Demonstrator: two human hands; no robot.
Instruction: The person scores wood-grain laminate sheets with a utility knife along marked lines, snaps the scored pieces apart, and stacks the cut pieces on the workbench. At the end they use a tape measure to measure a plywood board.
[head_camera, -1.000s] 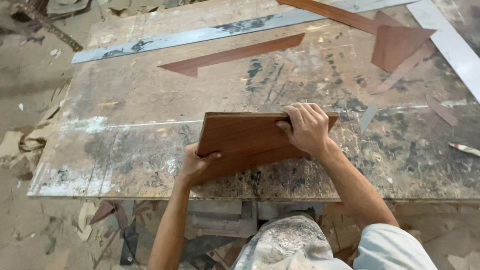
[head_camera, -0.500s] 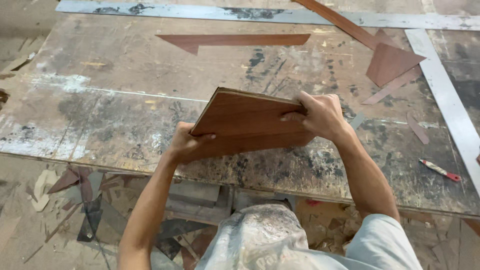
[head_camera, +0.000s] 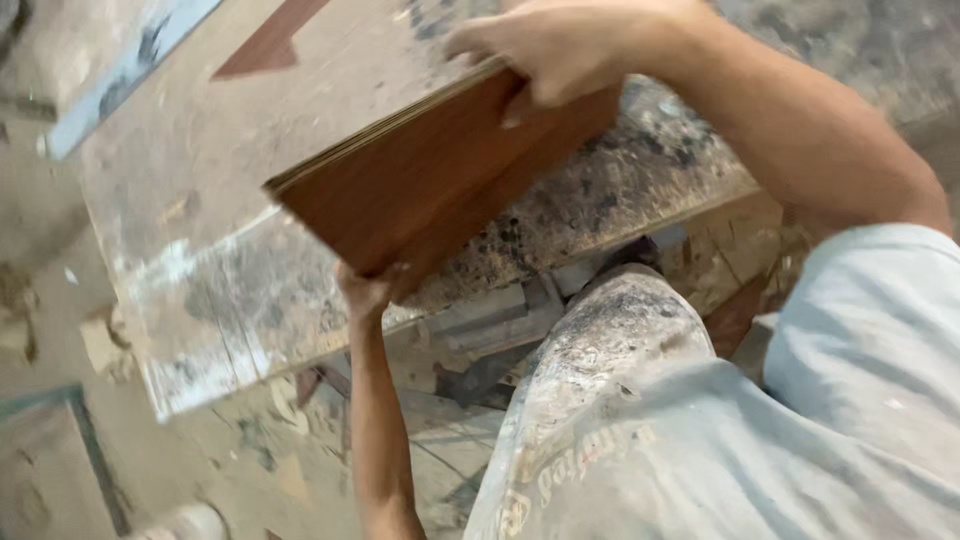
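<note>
A stack of thin reddish-brown veneered boards (head_camera: 430, 180) is held tilted above the near edge of the stained workbench (head_camera: 200, 290), gripped at two opposite ends. The right hand (head_camera: 560, 45) is closed over the stack's upper end, fingers curled across its top face, while the left hand (head_camera: 370, 290) clasps the lower corner from beneath. Farther back on the workbench lie a reddish triangular offcut (head_camera: 268, 45) and a long pale metal strip (head_camera: 130, 85).

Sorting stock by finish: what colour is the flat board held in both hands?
Reddish-brown wood-grain board, head view.
</note>
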